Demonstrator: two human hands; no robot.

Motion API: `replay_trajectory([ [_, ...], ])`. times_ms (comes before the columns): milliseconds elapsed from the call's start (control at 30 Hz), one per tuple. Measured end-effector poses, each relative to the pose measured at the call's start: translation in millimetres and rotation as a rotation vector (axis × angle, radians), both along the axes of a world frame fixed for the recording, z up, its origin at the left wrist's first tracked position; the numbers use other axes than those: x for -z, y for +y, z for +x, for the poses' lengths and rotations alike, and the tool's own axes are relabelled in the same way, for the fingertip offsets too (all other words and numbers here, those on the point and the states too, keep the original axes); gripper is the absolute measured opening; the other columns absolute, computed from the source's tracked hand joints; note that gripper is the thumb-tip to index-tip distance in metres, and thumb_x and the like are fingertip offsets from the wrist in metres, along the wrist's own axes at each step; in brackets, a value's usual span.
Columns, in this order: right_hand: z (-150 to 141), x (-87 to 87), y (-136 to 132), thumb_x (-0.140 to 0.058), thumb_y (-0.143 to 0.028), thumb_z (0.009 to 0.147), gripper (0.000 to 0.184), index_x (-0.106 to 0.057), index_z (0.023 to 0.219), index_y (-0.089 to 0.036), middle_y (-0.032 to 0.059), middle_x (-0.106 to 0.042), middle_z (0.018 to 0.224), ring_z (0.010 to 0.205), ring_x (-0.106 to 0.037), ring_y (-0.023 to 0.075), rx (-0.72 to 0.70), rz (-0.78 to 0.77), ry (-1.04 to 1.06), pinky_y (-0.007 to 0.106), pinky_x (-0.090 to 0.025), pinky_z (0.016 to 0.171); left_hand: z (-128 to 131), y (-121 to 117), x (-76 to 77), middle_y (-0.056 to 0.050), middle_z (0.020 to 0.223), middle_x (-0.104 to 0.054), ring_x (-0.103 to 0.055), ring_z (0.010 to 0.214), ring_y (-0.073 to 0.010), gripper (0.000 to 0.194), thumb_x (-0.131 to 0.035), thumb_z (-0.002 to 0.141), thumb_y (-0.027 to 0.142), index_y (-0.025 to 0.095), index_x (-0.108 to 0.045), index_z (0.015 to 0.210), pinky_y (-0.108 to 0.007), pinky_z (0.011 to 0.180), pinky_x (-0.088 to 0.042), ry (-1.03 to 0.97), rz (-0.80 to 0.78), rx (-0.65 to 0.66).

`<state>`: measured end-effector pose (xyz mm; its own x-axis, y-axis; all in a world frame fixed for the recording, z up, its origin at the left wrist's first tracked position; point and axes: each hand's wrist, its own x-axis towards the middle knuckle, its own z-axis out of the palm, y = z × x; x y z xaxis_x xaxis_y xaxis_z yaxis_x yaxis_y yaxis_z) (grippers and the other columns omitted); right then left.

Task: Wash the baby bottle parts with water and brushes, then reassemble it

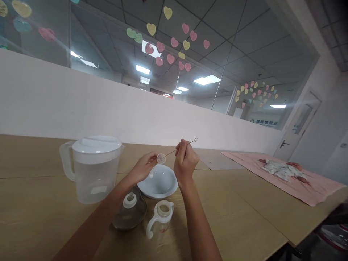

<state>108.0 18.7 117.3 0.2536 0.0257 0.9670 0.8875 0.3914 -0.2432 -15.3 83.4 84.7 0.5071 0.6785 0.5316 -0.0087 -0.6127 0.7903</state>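
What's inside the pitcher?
The pitcher holds clear water to roughly two thirds, seen through its translucent wall. A white lid covers the top, so the surface itself is hidden.

One view only: head cam, worn by the person, looks fwd and slightly down across the bench (244, 217) toward the white partition wall (81, 105) behind it. Close range; forearms enter from the bottom edge. Ceiling and glass fill the frame above the wall.

Both arms fwd, left hand (143, 167) & right hand (185, 159) pinched shut.
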Motion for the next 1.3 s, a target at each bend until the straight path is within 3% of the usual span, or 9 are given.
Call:
replay_trajectory([
  [733,3,-5.4,-5,-0.024,-0.041,0.093,0.046,-0.047,0.061,-0.017,-0.0034,-0.046,0.048,0.043,-0.042,0.0066,-0.069,-0.133,0.065,0.019,-0.031,0.049,2,-1,2.4,-0.004,0.082,-0.061,-0.056,0.082,-0.0201,0.021,-0.054,0.073,0.034,0.015,-0.057,0.079,-0.029,0.075,-0.042,-0.025,-0.017,0.010],
  [1300,13,-7.0,-7,-0.024,-0.041,0.093,0.046,-0.047,0.061,-0.017,-0.0027,-0.048,0.049,0.044,-0.043,0.0073,-0.034,-0.137,0.091,0.020,-0.032,0.050,0,-5,-3.5,-0.006,0.089,-0.065,-0.057,0.090,-0.0216,0.025,-0.057,0.072,0.033,0.015,-0.061,0.088,-0.029,0.075,-0.042,-0.084,-0.135,0.000],
])
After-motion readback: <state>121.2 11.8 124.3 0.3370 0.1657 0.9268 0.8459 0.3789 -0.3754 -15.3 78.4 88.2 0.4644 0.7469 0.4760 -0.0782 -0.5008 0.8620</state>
